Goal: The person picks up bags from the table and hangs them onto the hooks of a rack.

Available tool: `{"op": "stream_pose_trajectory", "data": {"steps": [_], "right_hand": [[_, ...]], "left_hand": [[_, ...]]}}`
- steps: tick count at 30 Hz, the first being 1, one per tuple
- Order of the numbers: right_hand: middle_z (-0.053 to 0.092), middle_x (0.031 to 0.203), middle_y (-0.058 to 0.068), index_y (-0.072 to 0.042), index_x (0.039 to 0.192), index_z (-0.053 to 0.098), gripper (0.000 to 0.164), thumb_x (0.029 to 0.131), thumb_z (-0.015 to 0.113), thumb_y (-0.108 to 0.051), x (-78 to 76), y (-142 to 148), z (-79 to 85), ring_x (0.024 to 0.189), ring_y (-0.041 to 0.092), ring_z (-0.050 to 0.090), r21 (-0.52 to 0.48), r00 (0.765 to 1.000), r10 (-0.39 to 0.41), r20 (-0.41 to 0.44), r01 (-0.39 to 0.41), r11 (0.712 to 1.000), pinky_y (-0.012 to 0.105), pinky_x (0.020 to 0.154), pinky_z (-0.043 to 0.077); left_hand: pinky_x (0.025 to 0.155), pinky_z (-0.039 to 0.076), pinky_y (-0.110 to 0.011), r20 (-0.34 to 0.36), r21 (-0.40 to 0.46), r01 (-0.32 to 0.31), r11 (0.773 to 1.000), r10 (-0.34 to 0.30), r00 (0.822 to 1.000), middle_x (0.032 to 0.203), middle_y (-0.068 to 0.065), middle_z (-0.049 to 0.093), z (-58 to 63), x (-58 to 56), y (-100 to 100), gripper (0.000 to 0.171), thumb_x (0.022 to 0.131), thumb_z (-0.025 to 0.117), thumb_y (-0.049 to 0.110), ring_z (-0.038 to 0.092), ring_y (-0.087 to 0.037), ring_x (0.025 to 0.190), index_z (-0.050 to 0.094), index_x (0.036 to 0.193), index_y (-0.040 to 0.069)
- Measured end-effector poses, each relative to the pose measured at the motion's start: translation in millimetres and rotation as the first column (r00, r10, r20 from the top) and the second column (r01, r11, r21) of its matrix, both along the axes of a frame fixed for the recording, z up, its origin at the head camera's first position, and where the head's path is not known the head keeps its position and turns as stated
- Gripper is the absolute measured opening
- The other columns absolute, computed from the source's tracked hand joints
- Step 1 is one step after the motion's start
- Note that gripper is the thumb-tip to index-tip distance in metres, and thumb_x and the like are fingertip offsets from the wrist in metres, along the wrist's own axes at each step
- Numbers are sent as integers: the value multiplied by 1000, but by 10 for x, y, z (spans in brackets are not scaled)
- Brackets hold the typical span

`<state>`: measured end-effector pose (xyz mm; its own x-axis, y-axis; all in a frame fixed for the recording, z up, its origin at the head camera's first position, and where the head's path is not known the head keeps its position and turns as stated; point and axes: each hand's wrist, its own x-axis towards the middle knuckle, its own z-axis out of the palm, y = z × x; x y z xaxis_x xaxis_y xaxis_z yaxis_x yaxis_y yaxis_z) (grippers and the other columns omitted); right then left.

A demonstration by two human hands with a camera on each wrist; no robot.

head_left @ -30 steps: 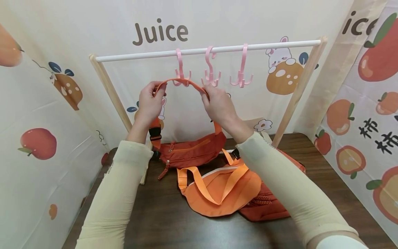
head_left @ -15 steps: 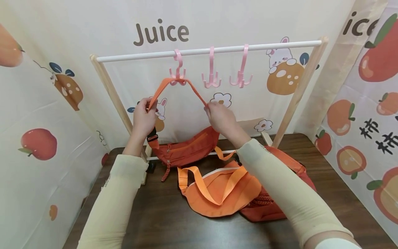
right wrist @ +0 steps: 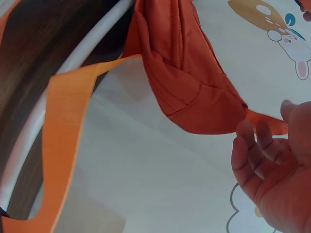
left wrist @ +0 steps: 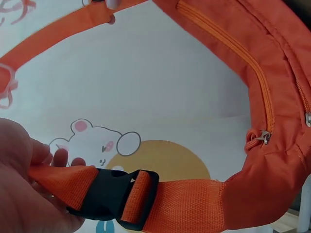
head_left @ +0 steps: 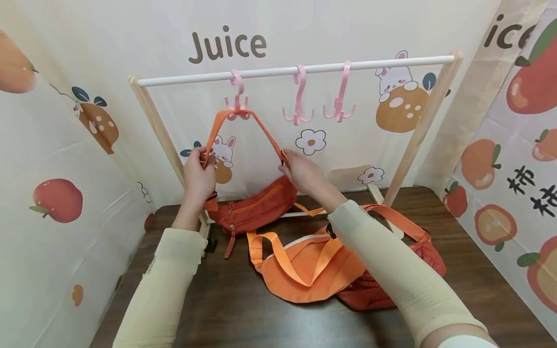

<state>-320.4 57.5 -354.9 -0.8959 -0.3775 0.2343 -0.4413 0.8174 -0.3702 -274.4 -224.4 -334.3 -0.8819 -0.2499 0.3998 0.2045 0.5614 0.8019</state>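
Observation:
A rust-red waist bag (head_left: pixel 256 205) hangs by its orange strap (head_left: pixel 215 126), which loops over the lower prongs of the leftmost pink hook (head_left: pixel 237 96). My left hand (head_left: pixel 200 176) pinches the strap's left side, just beyond a black side-release buckle (left wrist: pixel 114 194). On the other side my right hand (head_left: pixel 306 174) holds the strap between thumb and fingers, above the bag's right end. The right wrist view shows this hand (right wrist: pixel 274 170) with several fingers loosely bent beside the strap. The bag's zipped front (left wrist: pixel 277 73) faces left in the left wrist view.
Two more pink hooks, a middle one (head_left: pixel 298 96) and a right one (head_left: pixel 340 96), hang on the white rod (head_left: pixel 391 64) of a wooden-legged rack. Below, a bright orange waist bag (head_left: pixel 304 278) overlaps another red bag (head_left: pixel 370 299) on the dark wooden table (head_left: pixel 226 309).
Both hands have come down, and the strap now drapes over the leftmost hook. That hook has shifted left along the rod, the bag has moved left with it, and the middle hook has turned.

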Motion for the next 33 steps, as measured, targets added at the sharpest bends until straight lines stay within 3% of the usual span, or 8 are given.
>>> {"op": "stream_pose_trajectory", "data": {"steps": [6, 13, 16, 19, 22, 24, 28, 33], "right_hand": [[53, 154, 17, -3, 163, 35, 72, 108, 62, -40, 54, 47, -15, 130, 29, 59, -5, 1000, 16, 15, -16, 1000, 46, 111, 48], [65, 118, 13, -3, 162, 37, 70, 106, 67, -34, 164, 147, -19, 93, 25, 65, -61, 999, 51, -17, -52, 997, 39, 82, 59], [65, 113, 13, -2, 159, 41, 66, 105, 69, -29, 207, 196, -32, 87, 24, 63, -76, 997, 64, -47, -68, 995, 39, 77, 58], [65, 111, 14, -1, 153, 47, 59, 105, 69, -27, 236, 240, -59, 86, 24, 62, -78, 994, 80, -70, -85, 993, 39, 77, 57], [65, 112, 14, 0, 146, 53, 51, 105, 69, -26, 252, 276, -95, 88, 25, 62, -73, 995, 80, -66, -85, 994, 40, 78, 57], [65, 114, 15, -1, 142, 56, 47, 105, 69, -26, 258, 299, -123, 90, 25, 62, -64, 996, 74, -55, -77, 995, 40, 79, 57], [66, 115, 14, -3, 136, 60, 40, 105, 68, -27, 277, 349, -183, 93, 25, 61, -31, 998, 53, -35, -54, 998, 41, 79, 57], [66, 113, 13, -5, 129, 62, 34, 105, 69, -28, 311, 410, -264, 93, 26, 60, 22, 998, 52, -34, -51, 998, 40, 77, 56]], "left_hand": [[93, 54, -41, -61, 6, -6, 1000, 6, 998, 124, -17, 61, -94, 84, -5, 39, 108, 59, 11, 60, -28, 110, 52, 146, 3], [105, 49, -50, -173, -18, -58, 998, 54, 983, 141, -18, 48, -195, 246, 49, 59, 101, 71, 7, 47, -34, 131, 42, 153, 4], [110, 44, -48, -274, -55, -121, 991, 102, 956, 147, -16, 43, -239, 322, 106, 61, 100, 70, 7, 38, -30, 139, 41, 154, 7], [107, 37, -48, -425, -103, -157, 982, 99, 900, 142, -18, 49, -322, 393, 174, 52, 97, 67, 1, 40, -32, 134, 50, 146, 4], [100, 36, -52, -523, -204, -126, 971, 0, 852, 130, -23, 55, -443, 470, 258, 41, 92, 62, -5, 47, -40, 123, 60, 133, -1], [96, 39, -53, -533, -288, -61, 956, -106, 840, 123, -24, 58, -524, 529, 321, 36, 89, 60, -9, 50, -43, 115, 65, 124, -3], [91, 46, -50, -452, -420, 106, 901, -309, 836, 119, -21, 62, -675, 628, 432, 33, 86, 60, -13, 55, -40, 108, 71, 115, -1], [99, 50, -49, -265, -494, 294, 818, -463, 846, 123, -14, 63, -799, 731, 526, 35, 88, 62, -13, 58, -34, 113, 72, 118, 3]]}}
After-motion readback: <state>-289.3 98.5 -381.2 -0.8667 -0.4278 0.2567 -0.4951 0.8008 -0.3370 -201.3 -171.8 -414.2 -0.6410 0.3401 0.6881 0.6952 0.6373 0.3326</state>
